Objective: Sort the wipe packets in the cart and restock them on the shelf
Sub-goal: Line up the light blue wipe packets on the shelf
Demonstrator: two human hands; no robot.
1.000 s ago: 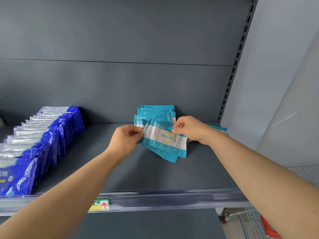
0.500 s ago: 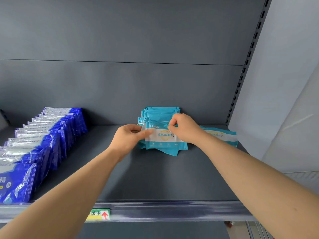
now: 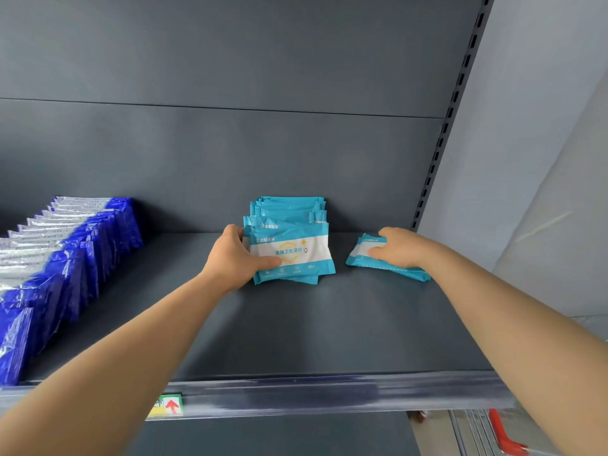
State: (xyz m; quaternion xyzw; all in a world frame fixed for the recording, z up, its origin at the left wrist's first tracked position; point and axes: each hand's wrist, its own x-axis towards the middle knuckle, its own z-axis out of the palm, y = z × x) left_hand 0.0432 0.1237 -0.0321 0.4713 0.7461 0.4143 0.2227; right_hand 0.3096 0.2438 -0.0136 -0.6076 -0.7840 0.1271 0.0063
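The teal row [image 3: 291, 245] stands on edge at 12 o'clock on the shelf [image 3: 312, 330], leaning against the back panel, printed faces forward so the labels read from the aisle. The left hand [image 3: 235, 258] grips its 9 o'clock end: the thumb lies across the front packet's face and the fingers [image 3: 235, 233] curl round the side. That hold likely braces the soft packets, which would probably slump forward if let go, and squares their edges.

At 2 o'clock, just beside the row but apart from it, a small pile [image 3: 388, 268] of the same teal packets lies flat. The right hand [image 3: 403, 248] rests palm-down on it, fingers nearly straight, pressing rather than pinching as far as shows. The pile seems parked there as a supply within reach, to be fed into the row.

The blue packets [image 3: 69, 255] run in their own standing row from 9 toward 7 o'clock, well apart from the teal, which keeps the two kinds sorted. The cart [image 3: 503, 437] shows only as a red handle at 5 o'clock, below the shelf; whether it holds more cannot be told. Next, one packet probably comes off the pile to stand at the row's front.
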